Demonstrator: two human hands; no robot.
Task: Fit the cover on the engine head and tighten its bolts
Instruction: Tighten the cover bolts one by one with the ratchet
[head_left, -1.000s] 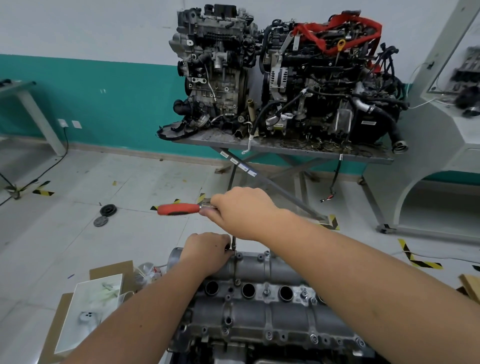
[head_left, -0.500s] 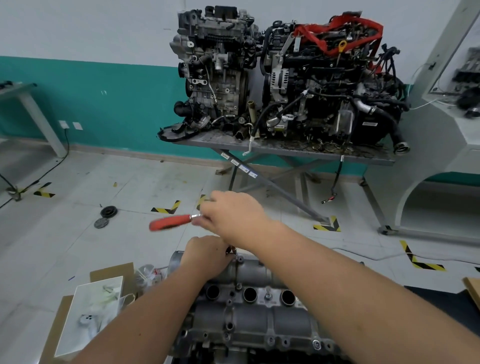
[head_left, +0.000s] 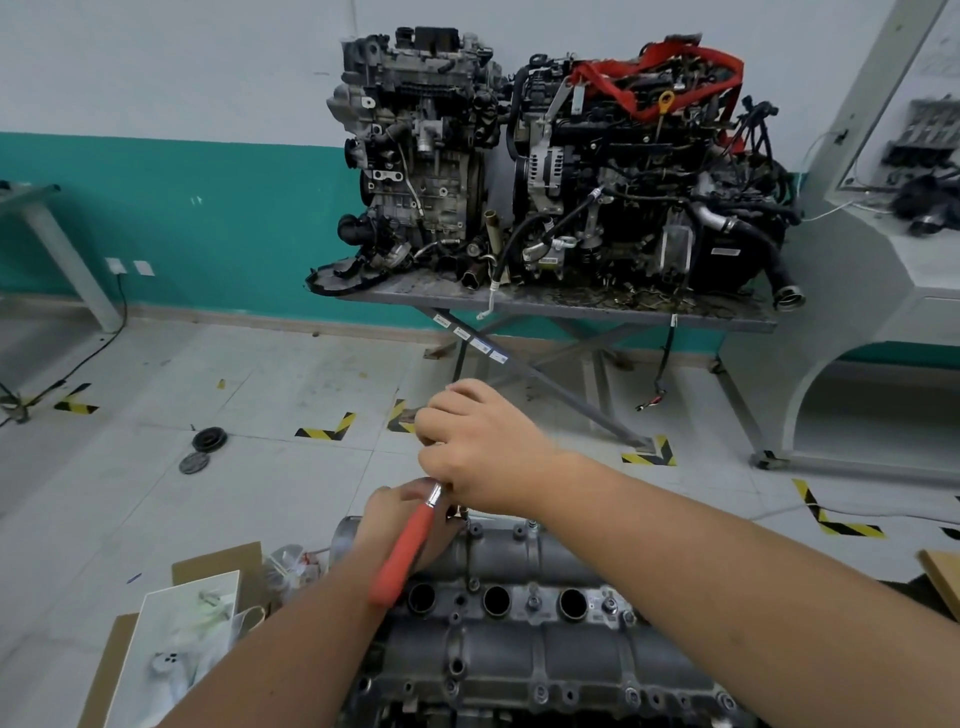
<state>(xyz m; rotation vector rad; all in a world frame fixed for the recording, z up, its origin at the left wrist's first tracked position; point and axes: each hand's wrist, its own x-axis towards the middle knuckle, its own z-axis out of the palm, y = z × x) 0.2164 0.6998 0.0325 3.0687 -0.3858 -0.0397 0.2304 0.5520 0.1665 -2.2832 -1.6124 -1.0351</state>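
Observation:
A grey metal cover (head_left: 524, 644) with three round plug holes lies on the engine head at the bottom centre, with several bolts along its edges. My right hand (head_left: 478, 447) grips the head end of a ratchet wrench with a red handle (head_left: 408, 551); the handle slants down and toward me. The wrench's shaft stands on a bolt (head_left: 467, 522) at the cover's far left corner. My left hand (head_left: 400, 525) rests on that far left end of the cover, partly under the red handle, steadying near the shaft.
Two engines (head_left: 545, 156) stand on a metal table (head_left: 571, 306) against the teal wall. A cardboard box with a white tray (head_left: 176, 649) lies on the floor at lower left. Two black discs (head_left: 208, 441) lie on the tiled floor. A grey cabinet (head_left: 883, 312) stands at right.
The red handle has swung from pointing left to pointing down toward me, turned by my right hand around the bolt. My left hand has stayed at the cover's corner.

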